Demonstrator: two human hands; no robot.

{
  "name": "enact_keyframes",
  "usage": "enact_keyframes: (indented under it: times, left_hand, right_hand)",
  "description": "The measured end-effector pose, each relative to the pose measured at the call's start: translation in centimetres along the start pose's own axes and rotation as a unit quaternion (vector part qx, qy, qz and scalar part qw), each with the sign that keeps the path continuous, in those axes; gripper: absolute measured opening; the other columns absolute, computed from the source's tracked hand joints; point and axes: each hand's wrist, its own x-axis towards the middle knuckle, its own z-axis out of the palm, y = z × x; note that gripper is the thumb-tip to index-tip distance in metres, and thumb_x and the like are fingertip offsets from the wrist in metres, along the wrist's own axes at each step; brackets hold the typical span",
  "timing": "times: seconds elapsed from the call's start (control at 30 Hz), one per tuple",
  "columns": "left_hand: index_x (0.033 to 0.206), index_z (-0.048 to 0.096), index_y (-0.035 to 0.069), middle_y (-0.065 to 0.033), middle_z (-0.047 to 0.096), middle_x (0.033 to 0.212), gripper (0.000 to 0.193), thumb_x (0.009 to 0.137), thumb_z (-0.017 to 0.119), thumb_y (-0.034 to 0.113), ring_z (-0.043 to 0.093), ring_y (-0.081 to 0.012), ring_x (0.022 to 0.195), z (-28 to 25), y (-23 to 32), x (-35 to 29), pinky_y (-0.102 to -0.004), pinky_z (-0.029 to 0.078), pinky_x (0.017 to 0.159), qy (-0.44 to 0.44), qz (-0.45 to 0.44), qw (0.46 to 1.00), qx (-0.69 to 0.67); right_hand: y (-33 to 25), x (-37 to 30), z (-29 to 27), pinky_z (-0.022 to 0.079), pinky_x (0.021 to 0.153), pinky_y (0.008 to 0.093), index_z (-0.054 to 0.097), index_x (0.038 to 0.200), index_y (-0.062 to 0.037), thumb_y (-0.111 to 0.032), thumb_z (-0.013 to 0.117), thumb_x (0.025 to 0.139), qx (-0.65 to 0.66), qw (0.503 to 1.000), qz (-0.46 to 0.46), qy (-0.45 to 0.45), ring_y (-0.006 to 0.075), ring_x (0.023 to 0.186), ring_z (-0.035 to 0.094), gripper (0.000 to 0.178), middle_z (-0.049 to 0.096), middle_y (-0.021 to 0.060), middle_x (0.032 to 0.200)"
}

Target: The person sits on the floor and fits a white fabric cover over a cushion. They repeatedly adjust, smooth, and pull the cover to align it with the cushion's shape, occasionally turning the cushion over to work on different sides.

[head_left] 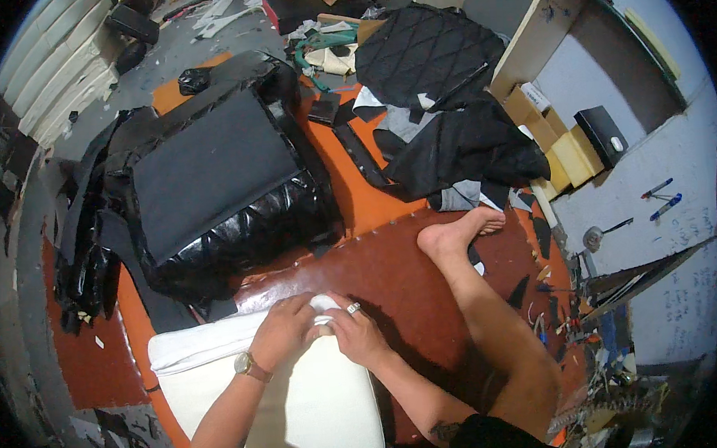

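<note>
A white padded cushion (329, 415) lies in front of me, with a white fabric side band (206, 342) along its far edge. My left hand (285, 331), with a watch at the wrist, has its fingers closed on the cushion's cover at the far corner. Beside it, my right hand (357, 332), wearing a ring, pinches the same white cover. Both thumbs meet on a folded bit of fabric there. What exactly lies between the fingertips is partly hidden.
Beyond the cushion sits a bulky black upholstered piece (215, 167) on orange and brown sheeting (353, 261). Black quilted fabric (426, 51) is piled at the far right. A bare leg (496, 322) stretches along my right. Foam blocks (574, 157) and scraps lie by the wall.
</note>
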Motion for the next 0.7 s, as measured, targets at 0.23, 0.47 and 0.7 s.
enact_keyframes:
  times: [0.23, 0.47, 0.7]
  left_hand:
    - [0.103, 0.07, 0.002, -0.0144, 0.071, 0.111, 0.029, 0.09, 0.076, 0.027, 0.067, -0.0345, 0.105, 1.3, 0.0, 0.2, -0.0436, 0.055, 0.092, 0.026, -0.06, 0.998, 0.022]
    - [0.111, 0.069, 0.003, -0.0166, 0.069, 0.112, 0.056, 0.076, 0.088, 0.043, 0.067, -0.0366, 0.105, -0.3, -1.3, 0.9, -0.0446, 0.054, 0.088, -0.043, -0.066, 0.993, -0.087]
    - [0.103, 0.07, 0.009, -0.0096, 0.065, 0.1, 0.047, 0.073, 0.089, 0.041, 0.06, -0.0318, 0.095, 2.0, 0.4, -2.2, -0.0469, 0.046, 0.084, 0.199, -0.064, 0.963, 0.17]
  right_hand:
    - [-0.4, 0.9, 0.8, 0.061, 0.086, 0.0477, 0.069, 0.116, -0.0036, -0.002, 0.065, 0.094, -0.033, 0.992, -0.037, 0.12, 0.0416, 0.102, 0.073, 0.022, 0.074, 0.0179, 0.124]
    - [0.3, 0.8, 1.5, 0.061, 0.086, 0.0467, 0.07, 0.123, -0.006, -0.008, 0.071, 0.093, 0.023, 0.99, 0.006, 0.142, 0.0406, 0.103, 0.074, 0.029, 0.075, 0.0187, 0.121]
    - [0.5, 1.0, 1.4, 0.054, 0.098, 0.0454, 0.068, 0.134, -0.0063, -0.014, 0.077, 0.093, 0.003, 0.985, -0.052, 0.167, 0.0398, 0.117, 0.066, 0.044, 0.068, 0.0203, 0.128]
